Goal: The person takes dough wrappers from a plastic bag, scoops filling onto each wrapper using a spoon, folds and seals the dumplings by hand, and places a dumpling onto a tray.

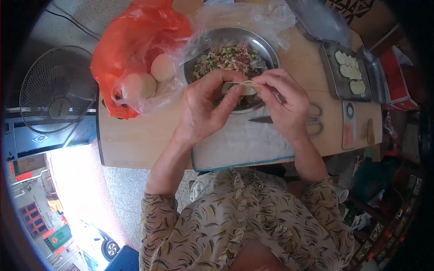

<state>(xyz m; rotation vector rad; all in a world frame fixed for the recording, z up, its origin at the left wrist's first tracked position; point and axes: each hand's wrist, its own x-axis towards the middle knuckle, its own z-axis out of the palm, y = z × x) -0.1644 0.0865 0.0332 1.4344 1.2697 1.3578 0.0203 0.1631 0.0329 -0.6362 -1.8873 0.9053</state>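
Between the fingertips of both hands is a dumpling wrapper [248,89], pale and folded, pinched along its upper edge. My left hand [201,108] grips its left side with thumb and forefinger. On its right side, my right hand [287,99] is closed in a pinch. Both hands are over the near part of a steel bowl [266,43], which holds a chopped filling [226,58] with green and pinkish bits. Whether filling lies inside the wrapper cannot be made out.
Left of the bowl, round wrapper stacks [139,86] sit in clear plastic beside a red bag [122,40]. Scissors [314,119] lie partly on a white cloth [244,147]. Several dumplings [350,71] rest on a metal tray [333,79] at right. A fan [58,108] stands left.
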